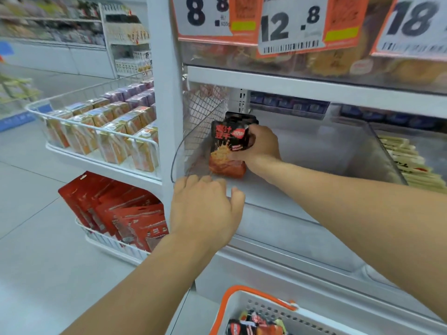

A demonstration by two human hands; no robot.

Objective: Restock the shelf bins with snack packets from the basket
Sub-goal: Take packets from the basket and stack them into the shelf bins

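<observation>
A: Where's the snack packet (228, 147) rn?

B: In your right hand (262, 146), inside the clear shelf bin (314, 151), at the bin's left end next to the wire mesh divider (202, 122). Fingers and thumb curl round its right edge, squeezing it in approx. the middle. Its bottom edge looks to sit on the bin floor, packet roughly upright, top tipped a bit toward the back.

A: What's it look like?

B: Black top half w/ big red characters and a small red logo, orange-red lower half w/ a food pic. Glossy, crumpled where you squeeze it. A second black packet seems to be behind it in the same grip; can't tell for sure.

A: And the other hand?

B: Your left hand (205, 209) rests on the bin's front edge, fingers loosely bent over the lip, thumb out to the side, holding nothing.

A: Around that?

B: The basket (244, 308) w/ an orange handle sits below at the bottom edge, more black-and-red packets (254, 326) in it. Next bin to the right holds pale yellow packs (408, 160). Price tags (290, 27) hang above. On the left, a rack w/ orange cartons (116, 136) up top and red pouches (121, 209) under them.
</observation>
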